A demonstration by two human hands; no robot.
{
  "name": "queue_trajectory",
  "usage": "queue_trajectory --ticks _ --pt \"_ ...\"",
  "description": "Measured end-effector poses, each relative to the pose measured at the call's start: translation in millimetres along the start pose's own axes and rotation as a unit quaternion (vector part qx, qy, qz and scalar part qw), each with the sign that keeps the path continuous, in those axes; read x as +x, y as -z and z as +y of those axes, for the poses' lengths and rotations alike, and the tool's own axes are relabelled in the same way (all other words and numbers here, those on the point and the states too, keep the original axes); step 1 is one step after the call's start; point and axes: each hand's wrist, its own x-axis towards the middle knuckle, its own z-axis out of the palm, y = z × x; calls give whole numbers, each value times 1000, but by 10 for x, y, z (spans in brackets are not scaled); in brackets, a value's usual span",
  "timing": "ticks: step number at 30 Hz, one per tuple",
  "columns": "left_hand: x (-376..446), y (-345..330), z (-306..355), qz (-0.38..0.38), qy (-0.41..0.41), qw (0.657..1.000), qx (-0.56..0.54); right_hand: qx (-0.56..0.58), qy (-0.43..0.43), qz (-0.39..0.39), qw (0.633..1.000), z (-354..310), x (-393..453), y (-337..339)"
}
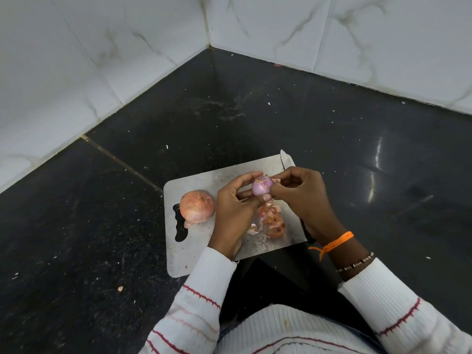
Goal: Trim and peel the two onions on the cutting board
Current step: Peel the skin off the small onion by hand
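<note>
On the dark stone counter's steel cutting board (pixel 194 254), the left hand (pixel 233 213) cups a half-peeled purple onion (pixel 261 186) while the right hand (pixel 301 195) pinches its skin; next, the unpeeled papery orange onion (pixel 196 206) near the left edge.

A home kitchen corner, with the work being done low down on a dark stone surface.

White marble-look wall tiles (pixel 127 47) meet at a corner above a black speckled stone slab (pixel 255 111) dotted with crumbs and water marks. On it lies a steel cutting board (pixel 194 254) with an unpeeled onion (pixel 196 206), a heap of onion peels (pixel 270 222) and a knife (pixel 286 159) at its far edge, all ordinary household cooking things.
</note>
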Motion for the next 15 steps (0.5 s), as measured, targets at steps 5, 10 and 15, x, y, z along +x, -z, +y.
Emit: queue_trajectory --ticks 5,10,15 --pt "27 -6 -100 26 11 1000 -5 -28 5 -22 999 -24 17 11" --pt "38 34 -169 49 24 998 -34 -98 54 -36 993 -51 -36 -62" --pt "45 32 -171 56 25 998 -32 -129 112 -27 985 -51 -79 -73"
